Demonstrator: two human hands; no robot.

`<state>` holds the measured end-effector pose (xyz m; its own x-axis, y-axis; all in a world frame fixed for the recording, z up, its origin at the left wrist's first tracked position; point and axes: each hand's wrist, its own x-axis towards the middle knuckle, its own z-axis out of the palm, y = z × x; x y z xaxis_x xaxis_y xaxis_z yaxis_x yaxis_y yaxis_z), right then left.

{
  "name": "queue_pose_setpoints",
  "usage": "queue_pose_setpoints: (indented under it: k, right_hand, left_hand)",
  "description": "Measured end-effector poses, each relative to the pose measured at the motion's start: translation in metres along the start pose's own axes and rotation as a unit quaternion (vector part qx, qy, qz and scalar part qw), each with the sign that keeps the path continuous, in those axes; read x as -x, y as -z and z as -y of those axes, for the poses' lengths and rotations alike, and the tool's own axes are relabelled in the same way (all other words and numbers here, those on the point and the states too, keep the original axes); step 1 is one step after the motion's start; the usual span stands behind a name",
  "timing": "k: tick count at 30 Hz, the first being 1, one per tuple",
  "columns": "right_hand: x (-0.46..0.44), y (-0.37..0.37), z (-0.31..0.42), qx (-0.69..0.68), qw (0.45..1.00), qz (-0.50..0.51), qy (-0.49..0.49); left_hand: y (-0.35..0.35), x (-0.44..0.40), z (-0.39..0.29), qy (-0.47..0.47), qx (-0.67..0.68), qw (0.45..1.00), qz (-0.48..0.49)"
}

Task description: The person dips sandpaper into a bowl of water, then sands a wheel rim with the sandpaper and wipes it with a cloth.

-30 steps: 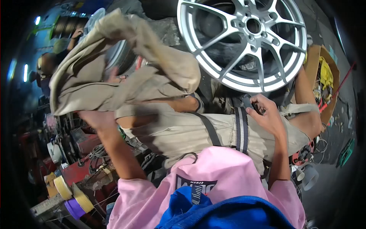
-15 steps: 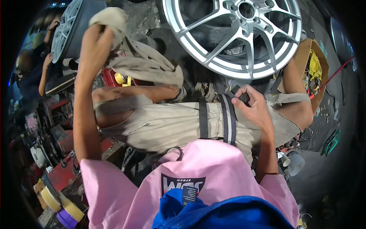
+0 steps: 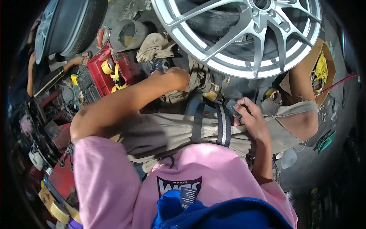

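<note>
— Where is our small dark block (image 3: 231,107)?
— In our right grip (image 3: 249,116), pinched between thumb and fingers above the lap, near the silver wheel (image 3: 259,44) but apart from it.
— And what has just changed?
— Our left side. Half a second ago we had that arm raised with a pale cloth. Now a pale cloth (image 3: 154,47) lies bunched between the bucket (image 3: 141,34) and the wheel, probably the same one, and our left grip (image 3: 177,79) is lower, beside darker crumpled fabric (image 3: 200,78).
— Are we grasping that fabric?
— We cannot tell; the fingers are curled out of sight.
— What does this mean for our work?
— We judge the lifting of the cloth to be over, while the block has stayed with us. Neither grip is on the wheel.
— And farther out?
— We see the red crate (image 3: 97,74) with yellow rolls (image 3: 108,66) in it to our left, a second wheel (image 3: 70,30) beyond, and a cardboard box (image 3: 331,65) on our right.
</note>
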<state>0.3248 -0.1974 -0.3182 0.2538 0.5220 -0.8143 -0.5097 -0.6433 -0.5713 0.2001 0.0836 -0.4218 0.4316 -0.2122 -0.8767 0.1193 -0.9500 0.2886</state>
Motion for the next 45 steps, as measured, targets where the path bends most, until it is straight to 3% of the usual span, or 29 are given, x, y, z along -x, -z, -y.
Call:
queue_pose_setpoints:
  k: [2, 5, 7, 9, 10, 11, 13, 14, 15, 17, 19, 20, 21, 22, 23, 24, 26, 33, 36, 41, 42, 43, 45]
  right_hand:
    - [-0.003, -0.002, 0.009, 0.019, 1.000, 0.010, -0.002]
    - [-0.009, -0.002, 0.007, 0.004, 1.000, 0.008, -0.007]
    - [-0.013, 0.000, 0.005, -0.003, 1.000, 0.017, -0.006]
    - [-0.014, 0.000, 0.003, -0.010, 1.000, 0.026, -0.004]
    - [-0.015, 0.000, 0.004, -0.009, 1.000, 0.024, -0.003]
    - [-0.017, -0.001, 0.004, -0.009, 1.000, 0.022, 0.000]
    - [-0.019, 0.000, 0.002, -0.010, 1.000, 0.024, 0.008]
    - [-0.019, 0.000, 0.001, -0.012, 1.000, 0.025, 0.010]
    - [-0.019, 0.000, 0.002, -0.012, 1.000, 0.026, 0.013]
    - [-0.018, -0.002, 0.003, -0.003, 1.000, 0.021, 0.012]
    - [-0.019, -0.003, 0.001, 0.007, 0.999, 0.027, 0.022]
    - [-0.020, -0.003, 0.000, 0.015, 0.999, 0.031, 0.032]
    - [-0.021, -0.005, 0.002, 0.015, 0.999, 0.033, 0.033]
    - [-0.022, -0.007, 0.006, 0.023, 0.999, 0.033, 0.030]
    - [-0.022, -0.008, 0.009, 0.030, 0.999, 0.030, 0.026]
    - [-0.021, -0.009, 0.012, 0.026, 0.999, 0.022, 0.024]
    - [-0.020, -0.010, 0.015, 0.027, 0.999, 0.022, 0.034]
    - [-0.020, -0.010, 0.014, 0.007, 0.999, 0.003, 0.048]
    - [-0.012, -0.010, 0.019, 0.140, 0.984, -0.012, 0.107]
    - [-0.018, -0.012, -0.001, 0.104, 0.975, -0.051, 0.191]
    - [-0.021, -0.011, -0.008, 0.128, 0.956, -0.061, 0.256]
    - [-0.013, -0.011, 0.000, 0.099, 0.979, -0.043, 0.175]
    - [-0.005, -0.010, 0.003, 0.146, 0.971, -0.051, 0.181]
  left_hand:
    - [-0.023, -0.038, -0.005, 0.100, 0.066, 0.992, 0.030]
    - [-0.083, -0.080, -0.009, 0.116, 0.111, 0.987, 0.002]
    - [-0.081, -0.085, -0.008, 0.103, 0.108, 0.989, -0.003]
    - [-0.051, -0.084, 0.006, -0.053, 0.162, 0.980, 0.106]
    - [-0.047, -0.076, 0.018, -0.065, 0.379, 0.920, 0.082]
    - [-0.046, -0.065, 0.031, -0.075, 0.575, 0.813, 0.053]
    - [0.008, -0.008, 0.036, -0.028, 0.635, 0.771, 0.033]
    - [0.004, -0.015, 0.056, -0.058, 0.701, 0.710, 0.027]
    - [0.007, -0.012, 0.072, -0.080, 0.708, 0.701, 0.021]
    - [-0.001, 0.004, 0.086, -0.029, 0.559, 0.822, -0.107]
    - [-0.024, -0.010, 0.079, -0.003, 0.458, 0.888, 0.023]
    - [-0.104, -0.037, 0.088, -0.053, 0.619, 0.784, 0.021]
    - [-0.125, -0.041, 0.076, -0.051, 0.619, 0.783, 0.020]
    - [-0.140, -0.041, 0.055, -0.074, 0.432, 0.898, 0.022]
    - [-0.146, -0.040, 0.032, -0.096, 0.222, 0.970, 0.025]
    - [-0.150, -0.040, 0.016, -0.119, -0.001, 0.993, 0.026]
    - [-0.150, -0.033, 0.009, -0.068, 0.108, 0.990, 0.064]
    - [-0.144, -0.043, 0.007, -0.018, 0.139, 0.988, 0.057]
    - [-0.139, -0.041, 0.010, -0.010, 0.147, 0.988, 0.045]
    - [-0.142, -0.034, 0.008, -0.013, 0.095, 0.995, 0.040]
    - [-0.149, -0.039, 0.007, -0.018, 0.079, 0.996, 0.041]
    - [-0.162, -0.049, 0.009, -0.022, 0.069, 0.996, 0.044]
    - [-0.148, -0.047, 0.004, -0.028, 0.039, 0.998, 0.044]
